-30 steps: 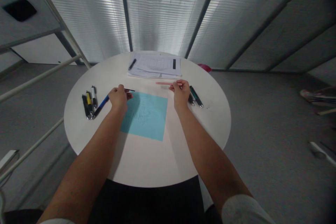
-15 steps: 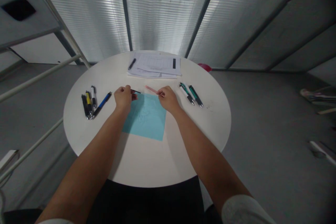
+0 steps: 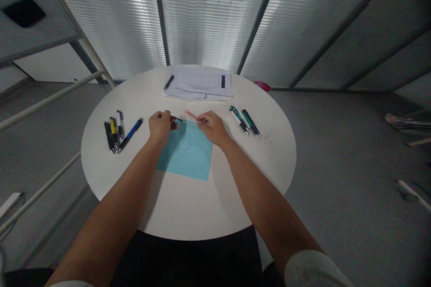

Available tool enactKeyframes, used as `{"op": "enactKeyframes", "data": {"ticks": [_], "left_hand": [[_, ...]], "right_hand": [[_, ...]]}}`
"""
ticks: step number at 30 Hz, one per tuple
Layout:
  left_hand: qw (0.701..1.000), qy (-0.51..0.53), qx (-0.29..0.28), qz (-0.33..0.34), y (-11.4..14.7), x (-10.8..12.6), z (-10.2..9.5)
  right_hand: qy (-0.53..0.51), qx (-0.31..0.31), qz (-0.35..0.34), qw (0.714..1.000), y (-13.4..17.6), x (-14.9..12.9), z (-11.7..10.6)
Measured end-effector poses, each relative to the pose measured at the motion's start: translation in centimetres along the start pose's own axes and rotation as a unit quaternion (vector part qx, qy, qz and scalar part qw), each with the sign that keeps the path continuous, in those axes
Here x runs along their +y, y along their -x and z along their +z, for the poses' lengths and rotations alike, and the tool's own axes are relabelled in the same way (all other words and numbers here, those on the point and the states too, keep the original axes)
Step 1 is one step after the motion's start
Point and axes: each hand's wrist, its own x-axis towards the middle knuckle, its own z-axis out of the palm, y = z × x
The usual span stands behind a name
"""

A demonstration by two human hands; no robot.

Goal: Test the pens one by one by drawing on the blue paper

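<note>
My left hand (image 3: 161, 125) is closed in a pinch on a thin dark stick (image 3: 177, 119), which points right over the far edge of a light blue sheet of paper (image 3: 188, 157). Opposite it, my right hand (image 3: 211, 126) pinches a slim pink stick (image 3: 191, 115) that slants up and left. The tips of the two sticks are close together but apart. Faint line marks show on the blue sheet. Both sticks are too small to tell their exact kind.
On the round white table (image 3: 188, 215), a blue pen (image 3: 130, 135) lies by several other pens (image 3: 113, 131) at left. More pens (image 3: 251, 123) lie at right. A paper stack (image 3: 198, 83) with a black pen (image 3: 169, 82) sits at the back. Pale rails (image 3: 50, 98) stand left.
My right hand has shifted slightly left with the pink stick. My left hand has moved a little right, so the two sticks' tips are nearer each other.
</note>
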Motion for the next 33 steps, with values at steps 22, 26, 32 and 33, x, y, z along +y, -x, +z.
{"op": "enactKeyframes", "data": {"ticks": [22,26,32,33], "left_hand": [[0.994,0.094,0.023,-0.053,-0.5,0.5,-0.3],[0.995,0.091,0.018,-0.046,-0.9,0.3,-0.5],[1.000,0.026,-0.003,-0.013,-0.6,-0.3,-0.2],[1.000,0.023,-0.007,-0.012,-0.5,-0.3,-0.1]], "right_hand": [[-0.019,-0.023,-0.049,0.998,0.0,0.0,0.6],[0.000,-0.013,-0.043,0.999,-0.1,-0.1,0.5],[0.058,-0.030,-0.054,0.996,0.0,0.1,0.9],[0.067,-0.034,-0.056,0.996,0.0,0.2,0.9]]}}
